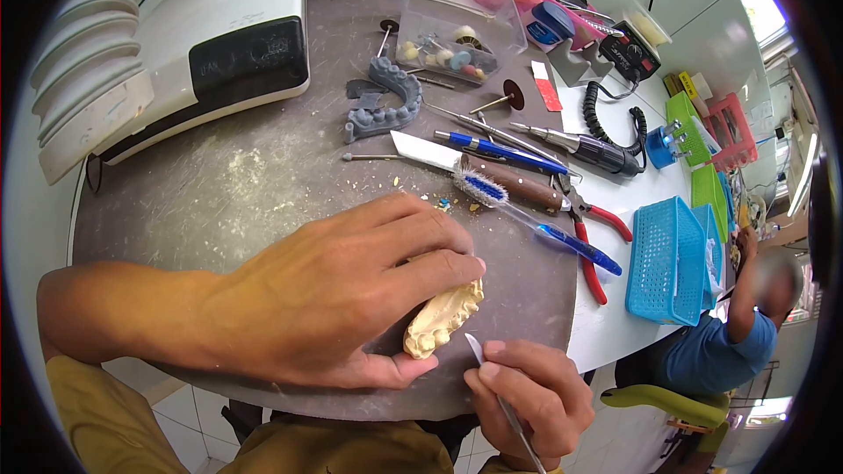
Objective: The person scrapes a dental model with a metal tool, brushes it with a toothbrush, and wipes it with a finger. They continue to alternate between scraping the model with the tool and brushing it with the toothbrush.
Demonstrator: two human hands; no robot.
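Note:
My left hand (351, 285) is wrapped round a cream-coloured dental model (443, 316), thumb at its lower end and fingers over its upper end. Tooth shapes show along the part of the model that faces right. My right hand (531, 395) pinches a thin metal carving tool (507, 412) between thumb and fingers. Its small blade points up and left, close to the model's right side with a narrow gap between them. Pale crumbs (386, 186) lie on the grey work surface (219, 202) beyond my left hand.
Beyond my hands lie a blue-bristled brush (536, 221), a knife (518, 184), red-handled pliers (587, 250), a handpiece (588, 147) and a grey dental model (384, 101). A white machine (219, 35) stands back left. Blue baskets (663, 259) stand right; a person (720, 351) sits beyond.

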